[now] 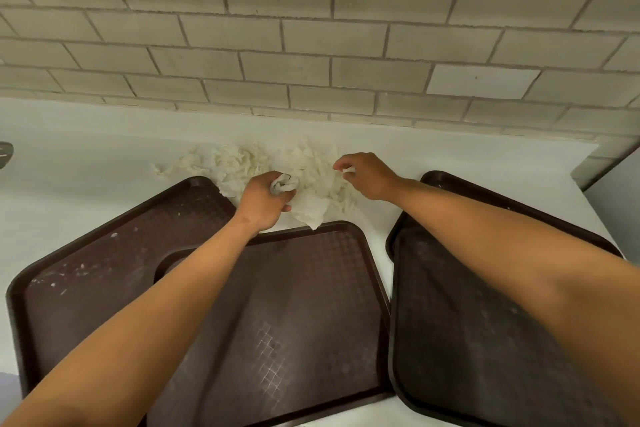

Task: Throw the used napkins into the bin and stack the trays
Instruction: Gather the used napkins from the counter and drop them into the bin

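Observation:
A heap of crumpled white napkins (242,163) lies on the white counter against the tiled wall. My left hand (265,203) grips a wad of napkin at the heap's front edge. My right hand (367,175) pinches a small piece of napkin at the heap's right side. Three dark brown trays lie in front of the heap: the left tray (86,253), the middle tray (311,305) overlapping the left one, and the right tray (467,340) lying apart. Crumbs dot the left tray. No bin is in view.
The white counter (86,156) ends at a grey tiled wall (311,45) behind. A wall corner juts in at the right (609,156). A grey object (5,152) shows at the far left edge.

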Tool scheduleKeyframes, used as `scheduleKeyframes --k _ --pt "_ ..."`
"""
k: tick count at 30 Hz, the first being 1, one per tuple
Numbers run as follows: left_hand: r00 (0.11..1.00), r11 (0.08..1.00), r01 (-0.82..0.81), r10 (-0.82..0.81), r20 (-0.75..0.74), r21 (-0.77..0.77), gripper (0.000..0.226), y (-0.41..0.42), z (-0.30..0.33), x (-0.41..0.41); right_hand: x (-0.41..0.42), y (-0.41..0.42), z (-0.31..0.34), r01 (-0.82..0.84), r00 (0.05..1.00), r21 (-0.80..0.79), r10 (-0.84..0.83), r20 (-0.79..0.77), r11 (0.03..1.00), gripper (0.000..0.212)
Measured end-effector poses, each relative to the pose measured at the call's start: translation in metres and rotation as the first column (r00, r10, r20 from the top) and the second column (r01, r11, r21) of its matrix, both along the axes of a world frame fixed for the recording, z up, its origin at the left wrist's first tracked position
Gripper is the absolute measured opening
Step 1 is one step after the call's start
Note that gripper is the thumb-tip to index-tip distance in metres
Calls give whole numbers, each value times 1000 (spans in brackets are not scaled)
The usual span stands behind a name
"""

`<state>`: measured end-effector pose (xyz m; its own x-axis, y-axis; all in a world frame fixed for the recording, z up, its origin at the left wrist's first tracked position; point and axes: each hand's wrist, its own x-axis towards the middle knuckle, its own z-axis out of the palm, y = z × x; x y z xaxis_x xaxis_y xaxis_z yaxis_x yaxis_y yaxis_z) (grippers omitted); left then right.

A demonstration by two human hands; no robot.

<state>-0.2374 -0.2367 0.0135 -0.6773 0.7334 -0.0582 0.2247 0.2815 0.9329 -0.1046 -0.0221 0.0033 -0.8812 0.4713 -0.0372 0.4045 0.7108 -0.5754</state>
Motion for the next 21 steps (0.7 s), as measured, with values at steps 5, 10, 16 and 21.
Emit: scheduleKeyframes --k 5,10,16,21 --pt "999 999 20 -21 -40 -27 12 -8 -8 -3 7 -1 -40 -107 967 59 90 239 993 36" --pt "998 999 31 -33 -53 -39 10 -14 -17 -6 17 -8 -61 -163 906 80 117 408 983 44" --pt "998 998 54 -54 -24 -28 9 -15 -23 -1 25 -3 -65 -110 957 165 60 284 980 28" --pt "998 998 53 -53 -19 -14 10 -12 -19 -1 27 8 -50 -57 982 150 28 188 987 30"
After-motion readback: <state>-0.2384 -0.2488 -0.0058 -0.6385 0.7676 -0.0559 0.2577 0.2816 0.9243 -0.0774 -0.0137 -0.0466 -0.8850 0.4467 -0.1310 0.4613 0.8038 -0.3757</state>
